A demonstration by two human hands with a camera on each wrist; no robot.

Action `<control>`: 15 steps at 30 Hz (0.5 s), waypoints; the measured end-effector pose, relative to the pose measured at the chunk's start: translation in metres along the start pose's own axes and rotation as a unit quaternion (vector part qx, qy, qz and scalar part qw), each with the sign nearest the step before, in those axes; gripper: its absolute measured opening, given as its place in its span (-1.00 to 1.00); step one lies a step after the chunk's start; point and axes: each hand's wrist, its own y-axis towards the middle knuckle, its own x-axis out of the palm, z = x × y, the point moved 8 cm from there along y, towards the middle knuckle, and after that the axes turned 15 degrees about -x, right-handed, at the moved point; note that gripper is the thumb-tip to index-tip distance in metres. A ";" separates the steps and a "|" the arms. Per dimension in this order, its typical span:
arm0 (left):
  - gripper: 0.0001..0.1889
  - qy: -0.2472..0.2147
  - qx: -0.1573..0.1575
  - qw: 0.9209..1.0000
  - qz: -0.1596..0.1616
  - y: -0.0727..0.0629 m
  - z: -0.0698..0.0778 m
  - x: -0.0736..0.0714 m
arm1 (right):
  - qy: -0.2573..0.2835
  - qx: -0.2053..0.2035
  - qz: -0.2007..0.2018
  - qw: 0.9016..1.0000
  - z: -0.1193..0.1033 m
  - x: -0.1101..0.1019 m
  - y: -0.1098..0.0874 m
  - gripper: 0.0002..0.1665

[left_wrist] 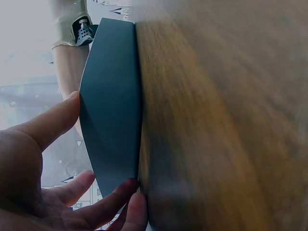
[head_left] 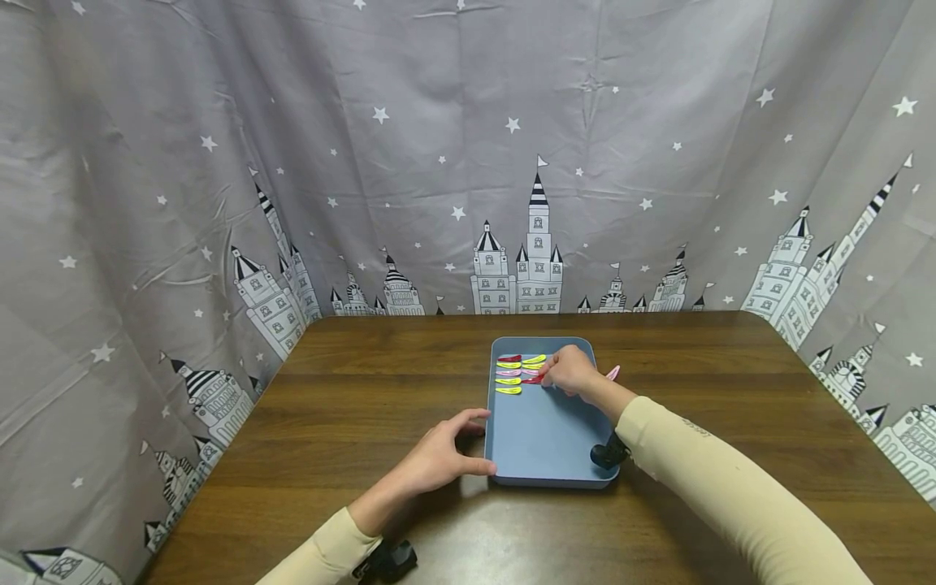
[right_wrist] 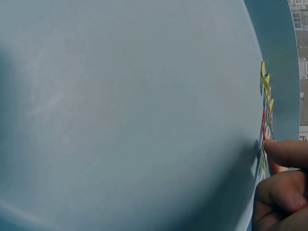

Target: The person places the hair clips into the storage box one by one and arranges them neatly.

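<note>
In the head view a blue-grey tray [head_left: 548, 439] lies on the table, with two columns of snap hair clips at its far left. The left column holds several yellow, pink and red clips; a yellow hair clip [head_left: 508, 391] is its nearest. My right hand [head_left: 574, 371] reaches over the tray and pinches the end of a red hair clip [head_left: 532, 379] in the second column. Its fingers hide part of that column. My left hand [head_left: 446, 455] touches the tray's left wall [left_wrist: 113, 96] with thumb and fingertips, the fingers spread and relaxed.
A pink hair clip [head_left: 613, 373] shows past my right wrist, by the tray's right edge; what it rests on is hidden. The brown wooden table [head_left: 351, 406] runs back to a grey curtain [head_left: 439, 162] printed with castles and stars.
</note>
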 end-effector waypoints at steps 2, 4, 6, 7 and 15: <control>-0.16 -0.001 0.001 1.000 0.000 0.000 0.000 0.000 | 0.001 0.002 0.001 1.000 0.000 0.000 0.000 -0.83; -0.17 -0.003 0.002 1.000 0.000 0.000 0.000 0.000 | 0.000 0.003 0.001 1.000 0.000 0.000 0.000 -0.84; -0.17 -0.005 0.004 1.000 0.000 0.000 0.000 0.000 | 0.000 0.005 0.002 1.000 0.000 -0.001 0.000 -0.85; -0.17 -0.005 0.005 1.000 0.000 0.000 0.001 0.000 | 0.001 0.006 0.002 1.000 0.000 -0.002 0.000 -0.84; -0.17 -0.007 0.006 1.000 0.000 -0.001 0.001 0.001 | -0.008 0.000 0.010 1.000 -0.006 -0.014 -0.001 -0.81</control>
